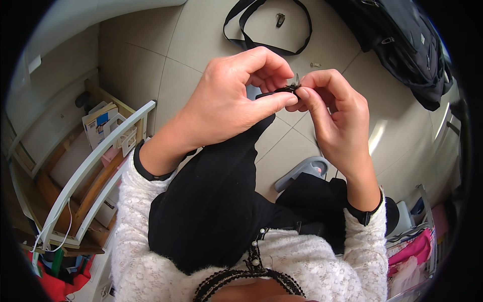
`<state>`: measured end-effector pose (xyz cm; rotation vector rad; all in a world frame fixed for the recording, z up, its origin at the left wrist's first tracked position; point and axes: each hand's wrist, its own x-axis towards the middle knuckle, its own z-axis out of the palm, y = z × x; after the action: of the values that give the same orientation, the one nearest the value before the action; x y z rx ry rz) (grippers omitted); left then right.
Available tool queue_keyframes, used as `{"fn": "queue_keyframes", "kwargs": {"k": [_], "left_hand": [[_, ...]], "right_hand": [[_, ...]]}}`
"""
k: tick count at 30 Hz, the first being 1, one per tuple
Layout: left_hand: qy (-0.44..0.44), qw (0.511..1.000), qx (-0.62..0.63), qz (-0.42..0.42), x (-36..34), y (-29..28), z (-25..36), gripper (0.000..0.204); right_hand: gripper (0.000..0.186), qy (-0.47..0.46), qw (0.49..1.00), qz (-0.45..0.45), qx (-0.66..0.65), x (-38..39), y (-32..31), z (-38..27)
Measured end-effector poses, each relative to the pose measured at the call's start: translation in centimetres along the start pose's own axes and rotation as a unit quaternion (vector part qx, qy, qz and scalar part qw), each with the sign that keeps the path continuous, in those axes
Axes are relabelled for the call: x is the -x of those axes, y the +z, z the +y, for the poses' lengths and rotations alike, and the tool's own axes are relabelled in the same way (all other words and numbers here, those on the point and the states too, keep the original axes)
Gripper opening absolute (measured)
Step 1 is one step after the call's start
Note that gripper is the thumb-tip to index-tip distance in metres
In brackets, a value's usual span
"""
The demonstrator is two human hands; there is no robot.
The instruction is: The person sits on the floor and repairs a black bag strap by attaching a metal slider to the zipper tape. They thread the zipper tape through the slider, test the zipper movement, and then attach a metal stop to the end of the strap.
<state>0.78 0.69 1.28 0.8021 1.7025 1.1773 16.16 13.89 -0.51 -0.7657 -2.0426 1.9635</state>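
My left hand (236, 93) and my right hand (337, 118) meet in the upper middle, both closed on a small black piece (288, 89) with a frayed, tufted end. A thin metal sliver (297, 80) sticks up at that end; I cannot make out what it is. My left thumb lies along the piece, and my right thumb and forefinger pinch its right end. Black cloth (206, 201) covers my lap below my hands.
A looped black strap (307, 30), dark clip (280, 20) and small metal part (316, 65) lie on the tiled floor. A black bag (407, 50) lies upper right, a shelf unit (75, 191) left, a grey slipper (292, 173) below, a rack with pink cloth (412, 251) lower right.
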Motion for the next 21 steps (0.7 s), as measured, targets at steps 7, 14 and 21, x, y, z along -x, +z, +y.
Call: {"fn": "queue_keyframes", "kwargs": {"k": [7, 14, 21], "left_hand": [[-0.069, 0.996, 0.052, -0.024, 0.4, 0.1, 0.4, 0.028], [0.004, 0.998, -0.057, 0.001, -0.1, -0.2, 0.6, 0.025], [0.076, 0.989, -0.126, -0.003, -0.3, -0.3, 0.7, 0.026]], "right_hand": [[0.006, 0.071, 0.99, -0.005, -0.12, 0.2, 0.3, -0.2], [0.01, 0.07, 0.991, 0.003, -0.111, 0.1, -0.5, -0.4], [0.009, -0.03, 0.997, -0.019, 0.069, -0.7, -1.0, -0.5]]}}
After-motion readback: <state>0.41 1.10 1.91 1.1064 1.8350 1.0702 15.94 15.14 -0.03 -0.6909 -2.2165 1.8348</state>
